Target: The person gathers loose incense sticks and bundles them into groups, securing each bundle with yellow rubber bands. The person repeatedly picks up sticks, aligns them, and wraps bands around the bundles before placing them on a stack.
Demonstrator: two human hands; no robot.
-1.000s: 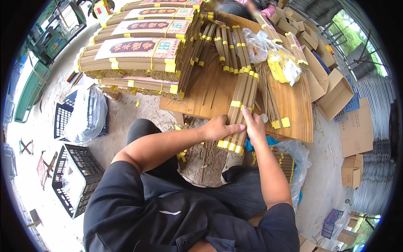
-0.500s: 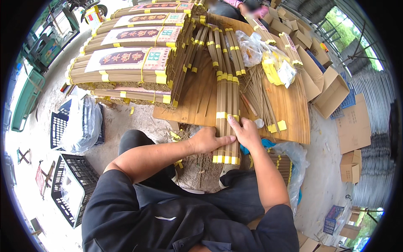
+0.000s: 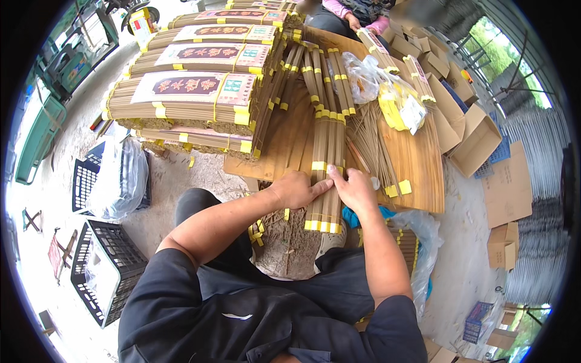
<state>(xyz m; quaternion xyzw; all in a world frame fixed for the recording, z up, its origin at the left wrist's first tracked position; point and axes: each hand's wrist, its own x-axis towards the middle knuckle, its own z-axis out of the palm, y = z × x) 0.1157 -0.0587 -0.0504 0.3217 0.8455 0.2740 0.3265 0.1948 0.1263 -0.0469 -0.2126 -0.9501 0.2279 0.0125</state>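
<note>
A row of incense stick bundles (image 3: 328, 142) with yellow paper bands lies side by side, running off the wooden table's near edge toward my lap. My left hand (image 3: 298, 189) grips it from the left, thumb across the top. From the right, my right hand (image 3: 356, 189) closes on it, its thumb close to the left thumb near the middle yellow bands. The fingers underneath are hidden. A thin tie crosses the sticks near the lower banded end. Loose incense sticks (image 3: 376, 145) lie right of the bundles, and more banded bundles (image 3: 311, 75) lie beyond.
Stacked, labelled incense packs (image 3: 181, 112) rise on the left of the wooden table (image 3: 426, 175). Plastic bags (image 3: 396, 112) lie at its right. A co-worker's hands (image 3: 354, 23) hold a pack at the far side. Black crates (image 3: 109, 266) stand left, cardboard boxes (image 3: 478, 142) right.
My left hand has slid slightly away from me along the bundles; the right stays nearly in place. The co-worker's hands and sleeves show more. The whole view has shifted a little.
</note>
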